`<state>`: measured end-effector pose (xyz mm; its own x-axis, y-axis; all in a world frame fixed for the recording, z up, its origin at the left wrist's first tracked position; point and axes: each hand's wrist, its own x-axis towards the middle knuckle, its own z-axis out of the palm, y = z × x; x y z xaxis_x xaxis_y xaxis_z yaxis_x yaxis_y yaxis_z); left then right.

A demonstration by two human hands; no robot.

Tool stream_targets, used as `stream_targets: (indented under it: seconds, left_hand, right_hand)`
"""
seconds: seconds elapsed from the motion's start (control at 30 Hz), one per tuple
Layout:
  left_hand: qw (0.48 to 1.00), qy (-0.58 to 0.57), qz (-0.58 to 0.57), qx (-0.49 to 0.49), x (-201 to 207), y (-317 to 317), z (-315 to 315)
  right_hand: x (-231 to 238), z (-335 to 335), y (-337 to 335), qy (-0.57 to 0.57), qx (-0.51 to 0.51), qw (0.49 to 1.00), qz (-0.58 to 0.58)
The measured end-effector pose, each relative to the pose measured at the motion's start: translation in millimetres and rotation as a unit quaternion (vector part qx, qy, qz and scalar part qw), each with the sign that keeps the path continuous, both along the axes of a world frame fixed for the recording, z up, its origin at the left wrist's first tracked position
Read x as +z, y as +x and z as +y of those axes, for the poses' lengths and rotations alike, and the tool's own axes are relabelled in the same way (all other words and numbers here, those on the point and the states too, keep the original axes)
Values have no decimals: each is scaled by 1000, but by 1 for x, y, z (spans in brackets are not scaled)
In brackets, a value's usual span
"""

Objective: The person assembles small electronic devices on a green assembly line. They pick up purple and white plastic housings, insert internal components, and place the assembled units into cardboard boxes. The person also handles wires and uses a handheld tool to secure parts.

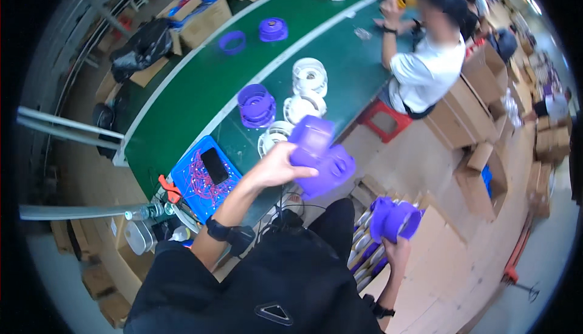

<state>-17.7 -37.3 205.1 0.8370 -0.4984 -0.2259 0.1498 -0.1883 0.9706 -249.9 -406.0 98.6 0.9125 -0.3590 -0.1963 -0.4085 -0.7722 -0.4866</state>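
My left hand (276,167) is closed around a purple plastic housing (327,167) with a round cup-like end, held above the bench edge; it is a little blurred, and I cannot tell if it is one piece or two. Lower and to the right, my right hand (398,253) grips another purple plastic housing (384,220), its ring-shaped opening turned sideways, over a carton (425,243) with rows of white and purple parts. Beyond my left hand stand a purple housing (256,104) and several white housings (310,76) on the green bench.
A blue tray (177,167) with red wires and a black phone (214,166) lies left of my left forearm. On the green conveyor (182,97) sit a purple ring (232,42) and a purple housing (273,29). A co-worker (425,67) sits by a red stool (385,121); cartons stand at right.
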Motion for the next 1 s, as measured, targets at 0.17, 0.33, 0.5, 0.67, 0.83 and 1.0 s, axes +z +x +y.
stream_targets:
  seconds: [0.17,0.33,0.5,0.67,0.83,1.0]
  left_hand:
    - [946,-76,24,313,-30,-4,101]
    - [844,-54,37,533,-94,-28,152]
    - [744,-5,47,666,-126,-25,155]
    - [669,-125,96,726,-158,-8,160]
    - [649,-174,85,736,-159,26,181]
    - [696,-28,79,714,-163,84,242]
  right_hand:
    - [-4,35,196,59,216,975,-6]
    - [-32,72,352,-11,367,929,-50]
    - [-48,87,446,-109,378,916,-72]
    - [-102,79,489,-160,452,877,-37]
    - [-118,83,496,-128,473,872,-7]
    - [-116,83,495,-125,446,886,13]
